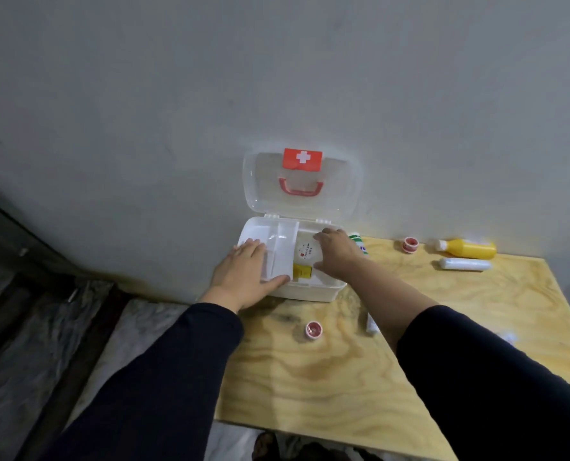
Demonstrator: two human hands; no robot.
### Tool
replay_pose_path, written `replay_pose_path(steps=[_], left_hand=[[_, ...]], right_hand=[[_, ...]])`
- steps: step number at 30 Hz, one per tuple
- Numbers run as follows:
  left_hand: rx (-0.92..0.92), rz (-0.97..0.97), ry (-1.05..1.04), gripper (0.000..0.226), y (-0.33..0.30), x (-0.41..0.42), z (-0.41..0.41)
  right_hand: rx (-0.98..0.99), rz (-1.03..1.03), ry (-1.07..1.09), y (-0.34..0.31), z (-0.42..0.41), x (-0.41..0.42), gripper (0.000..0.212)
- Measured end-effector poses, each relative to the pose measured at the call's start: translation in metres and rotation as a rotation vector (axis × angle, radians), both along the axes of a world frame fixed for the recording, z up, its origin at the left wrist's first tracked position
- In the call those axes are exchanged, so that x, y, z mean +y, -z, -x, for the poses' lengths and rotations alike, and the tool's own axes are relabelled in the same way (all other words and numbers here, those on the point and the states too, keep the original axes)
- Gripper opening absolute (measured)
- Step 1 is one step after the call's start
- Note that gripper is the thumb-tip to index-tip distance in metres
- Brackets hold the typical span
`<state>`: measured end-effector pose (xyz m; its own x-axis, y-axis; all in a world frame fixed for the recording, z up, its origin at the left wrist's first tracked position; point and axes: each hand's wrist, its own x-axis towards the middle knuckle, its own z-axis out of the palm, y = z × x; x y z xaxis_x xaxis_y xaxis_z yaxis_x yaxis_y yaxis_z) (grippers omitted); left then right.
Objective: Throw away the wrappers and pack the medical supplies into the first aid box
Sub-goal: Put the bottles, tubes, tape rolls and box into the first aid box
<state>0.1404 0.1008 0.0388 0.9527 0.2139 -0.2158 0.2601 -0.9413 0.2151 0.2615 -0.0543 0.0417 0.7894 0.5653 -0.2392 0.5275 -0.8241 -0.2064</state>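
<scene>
Two hands are both at the first aid box (310, 292), which sits at the far left corner of the plywood table (343, 377), pushed up against the grey wall (277, 78). Lid (303, 184) is flipped up and leaning on the wall, clear plastic with a red cross label and a red handle.

Left hand (243, 277) lies flat, fingers spread, on the white inner tray (273, 247) that fills the box's left half. It's pressing or steadying, not really wrapped around anything. Right hand (335, 252) reaches into the open right half, palm down over a white round item with a printed label (305, 252); can't tell if the fingers have actually closed on something in there. A small yellow box (301, 271) is inside too, at about 6 o'clock from that round thing.

Loose stuff on the table: a little red-and-white tape roll (314, 329) at 6 o'clock from the box, near the arms. Off at 3 o'clock, another red roll (410, 243), then a yellow bottle (468, 249) lying on its side, with a white wrapped roll (465, 263) just in front of it. A green-and-white tube (356, 241) pokes out right beside the box, partly behind the right wrist. Something white (371, 324) also peeks from under the right forearm, too hidden to call.
</scene>
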Motion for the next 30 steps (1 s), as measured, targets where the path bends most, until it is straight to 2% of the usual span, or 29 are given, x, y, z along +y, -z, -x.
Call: replay_pose_path(steps=[4, 10, 18, 20, 23, 25, 27, 30], left_hand=[[-0.005, -0.032, 0.015, 0.093, 0.000, 0.002, -0.001], [-0.018, -0.030, 0.024, 0.095, 0.004, 0.004, -0.002], [0.007, -0.064, 0.046, 0.094, 0.005, 0.005, -0.003], [0.015, -0.103, 0.062, 0.093, 0.002, 0.005, -0.004], [0.022, -0.161, 0.084, 0.093, -0.003, 0.002, -0.008], [0.015, -0.154, 0.085, 0.095, -0.003, -0.002, -0.010], [0.045, -0.115, 0.081, 0.100, 0.000, -0.007, -0.011], [0.077, -0.069, 0.063, 0.102, 0.002, -0.009, -0.013]], right_hand=[[0.040, -0.093, 0.053, 0.013, 0.007, 0.016, 0.059], [0.159, -0.291, 0.349, 0.025, 0.015, 0.020, 0.074], [0.192, -0.279, 0.345, 0.021, 0.017, 0.017, 0.077], [0.150, -0.352, 0.347, 0.014, 0.014, 0.010, 0.066], [-0.048, -0.523, 0.404, 0.000, 0.006, -0.009, 0.036], [-0.126, -0.573, 0.462, -0.005, -0.002, -0.025, 0.030], [-0.124, -0.528, 0.527, 0.000, -0.007, -0.043, 0.030], [-0.023, -0.318, 0.586, 0.019, -0.008, -0.067, 0.033]])
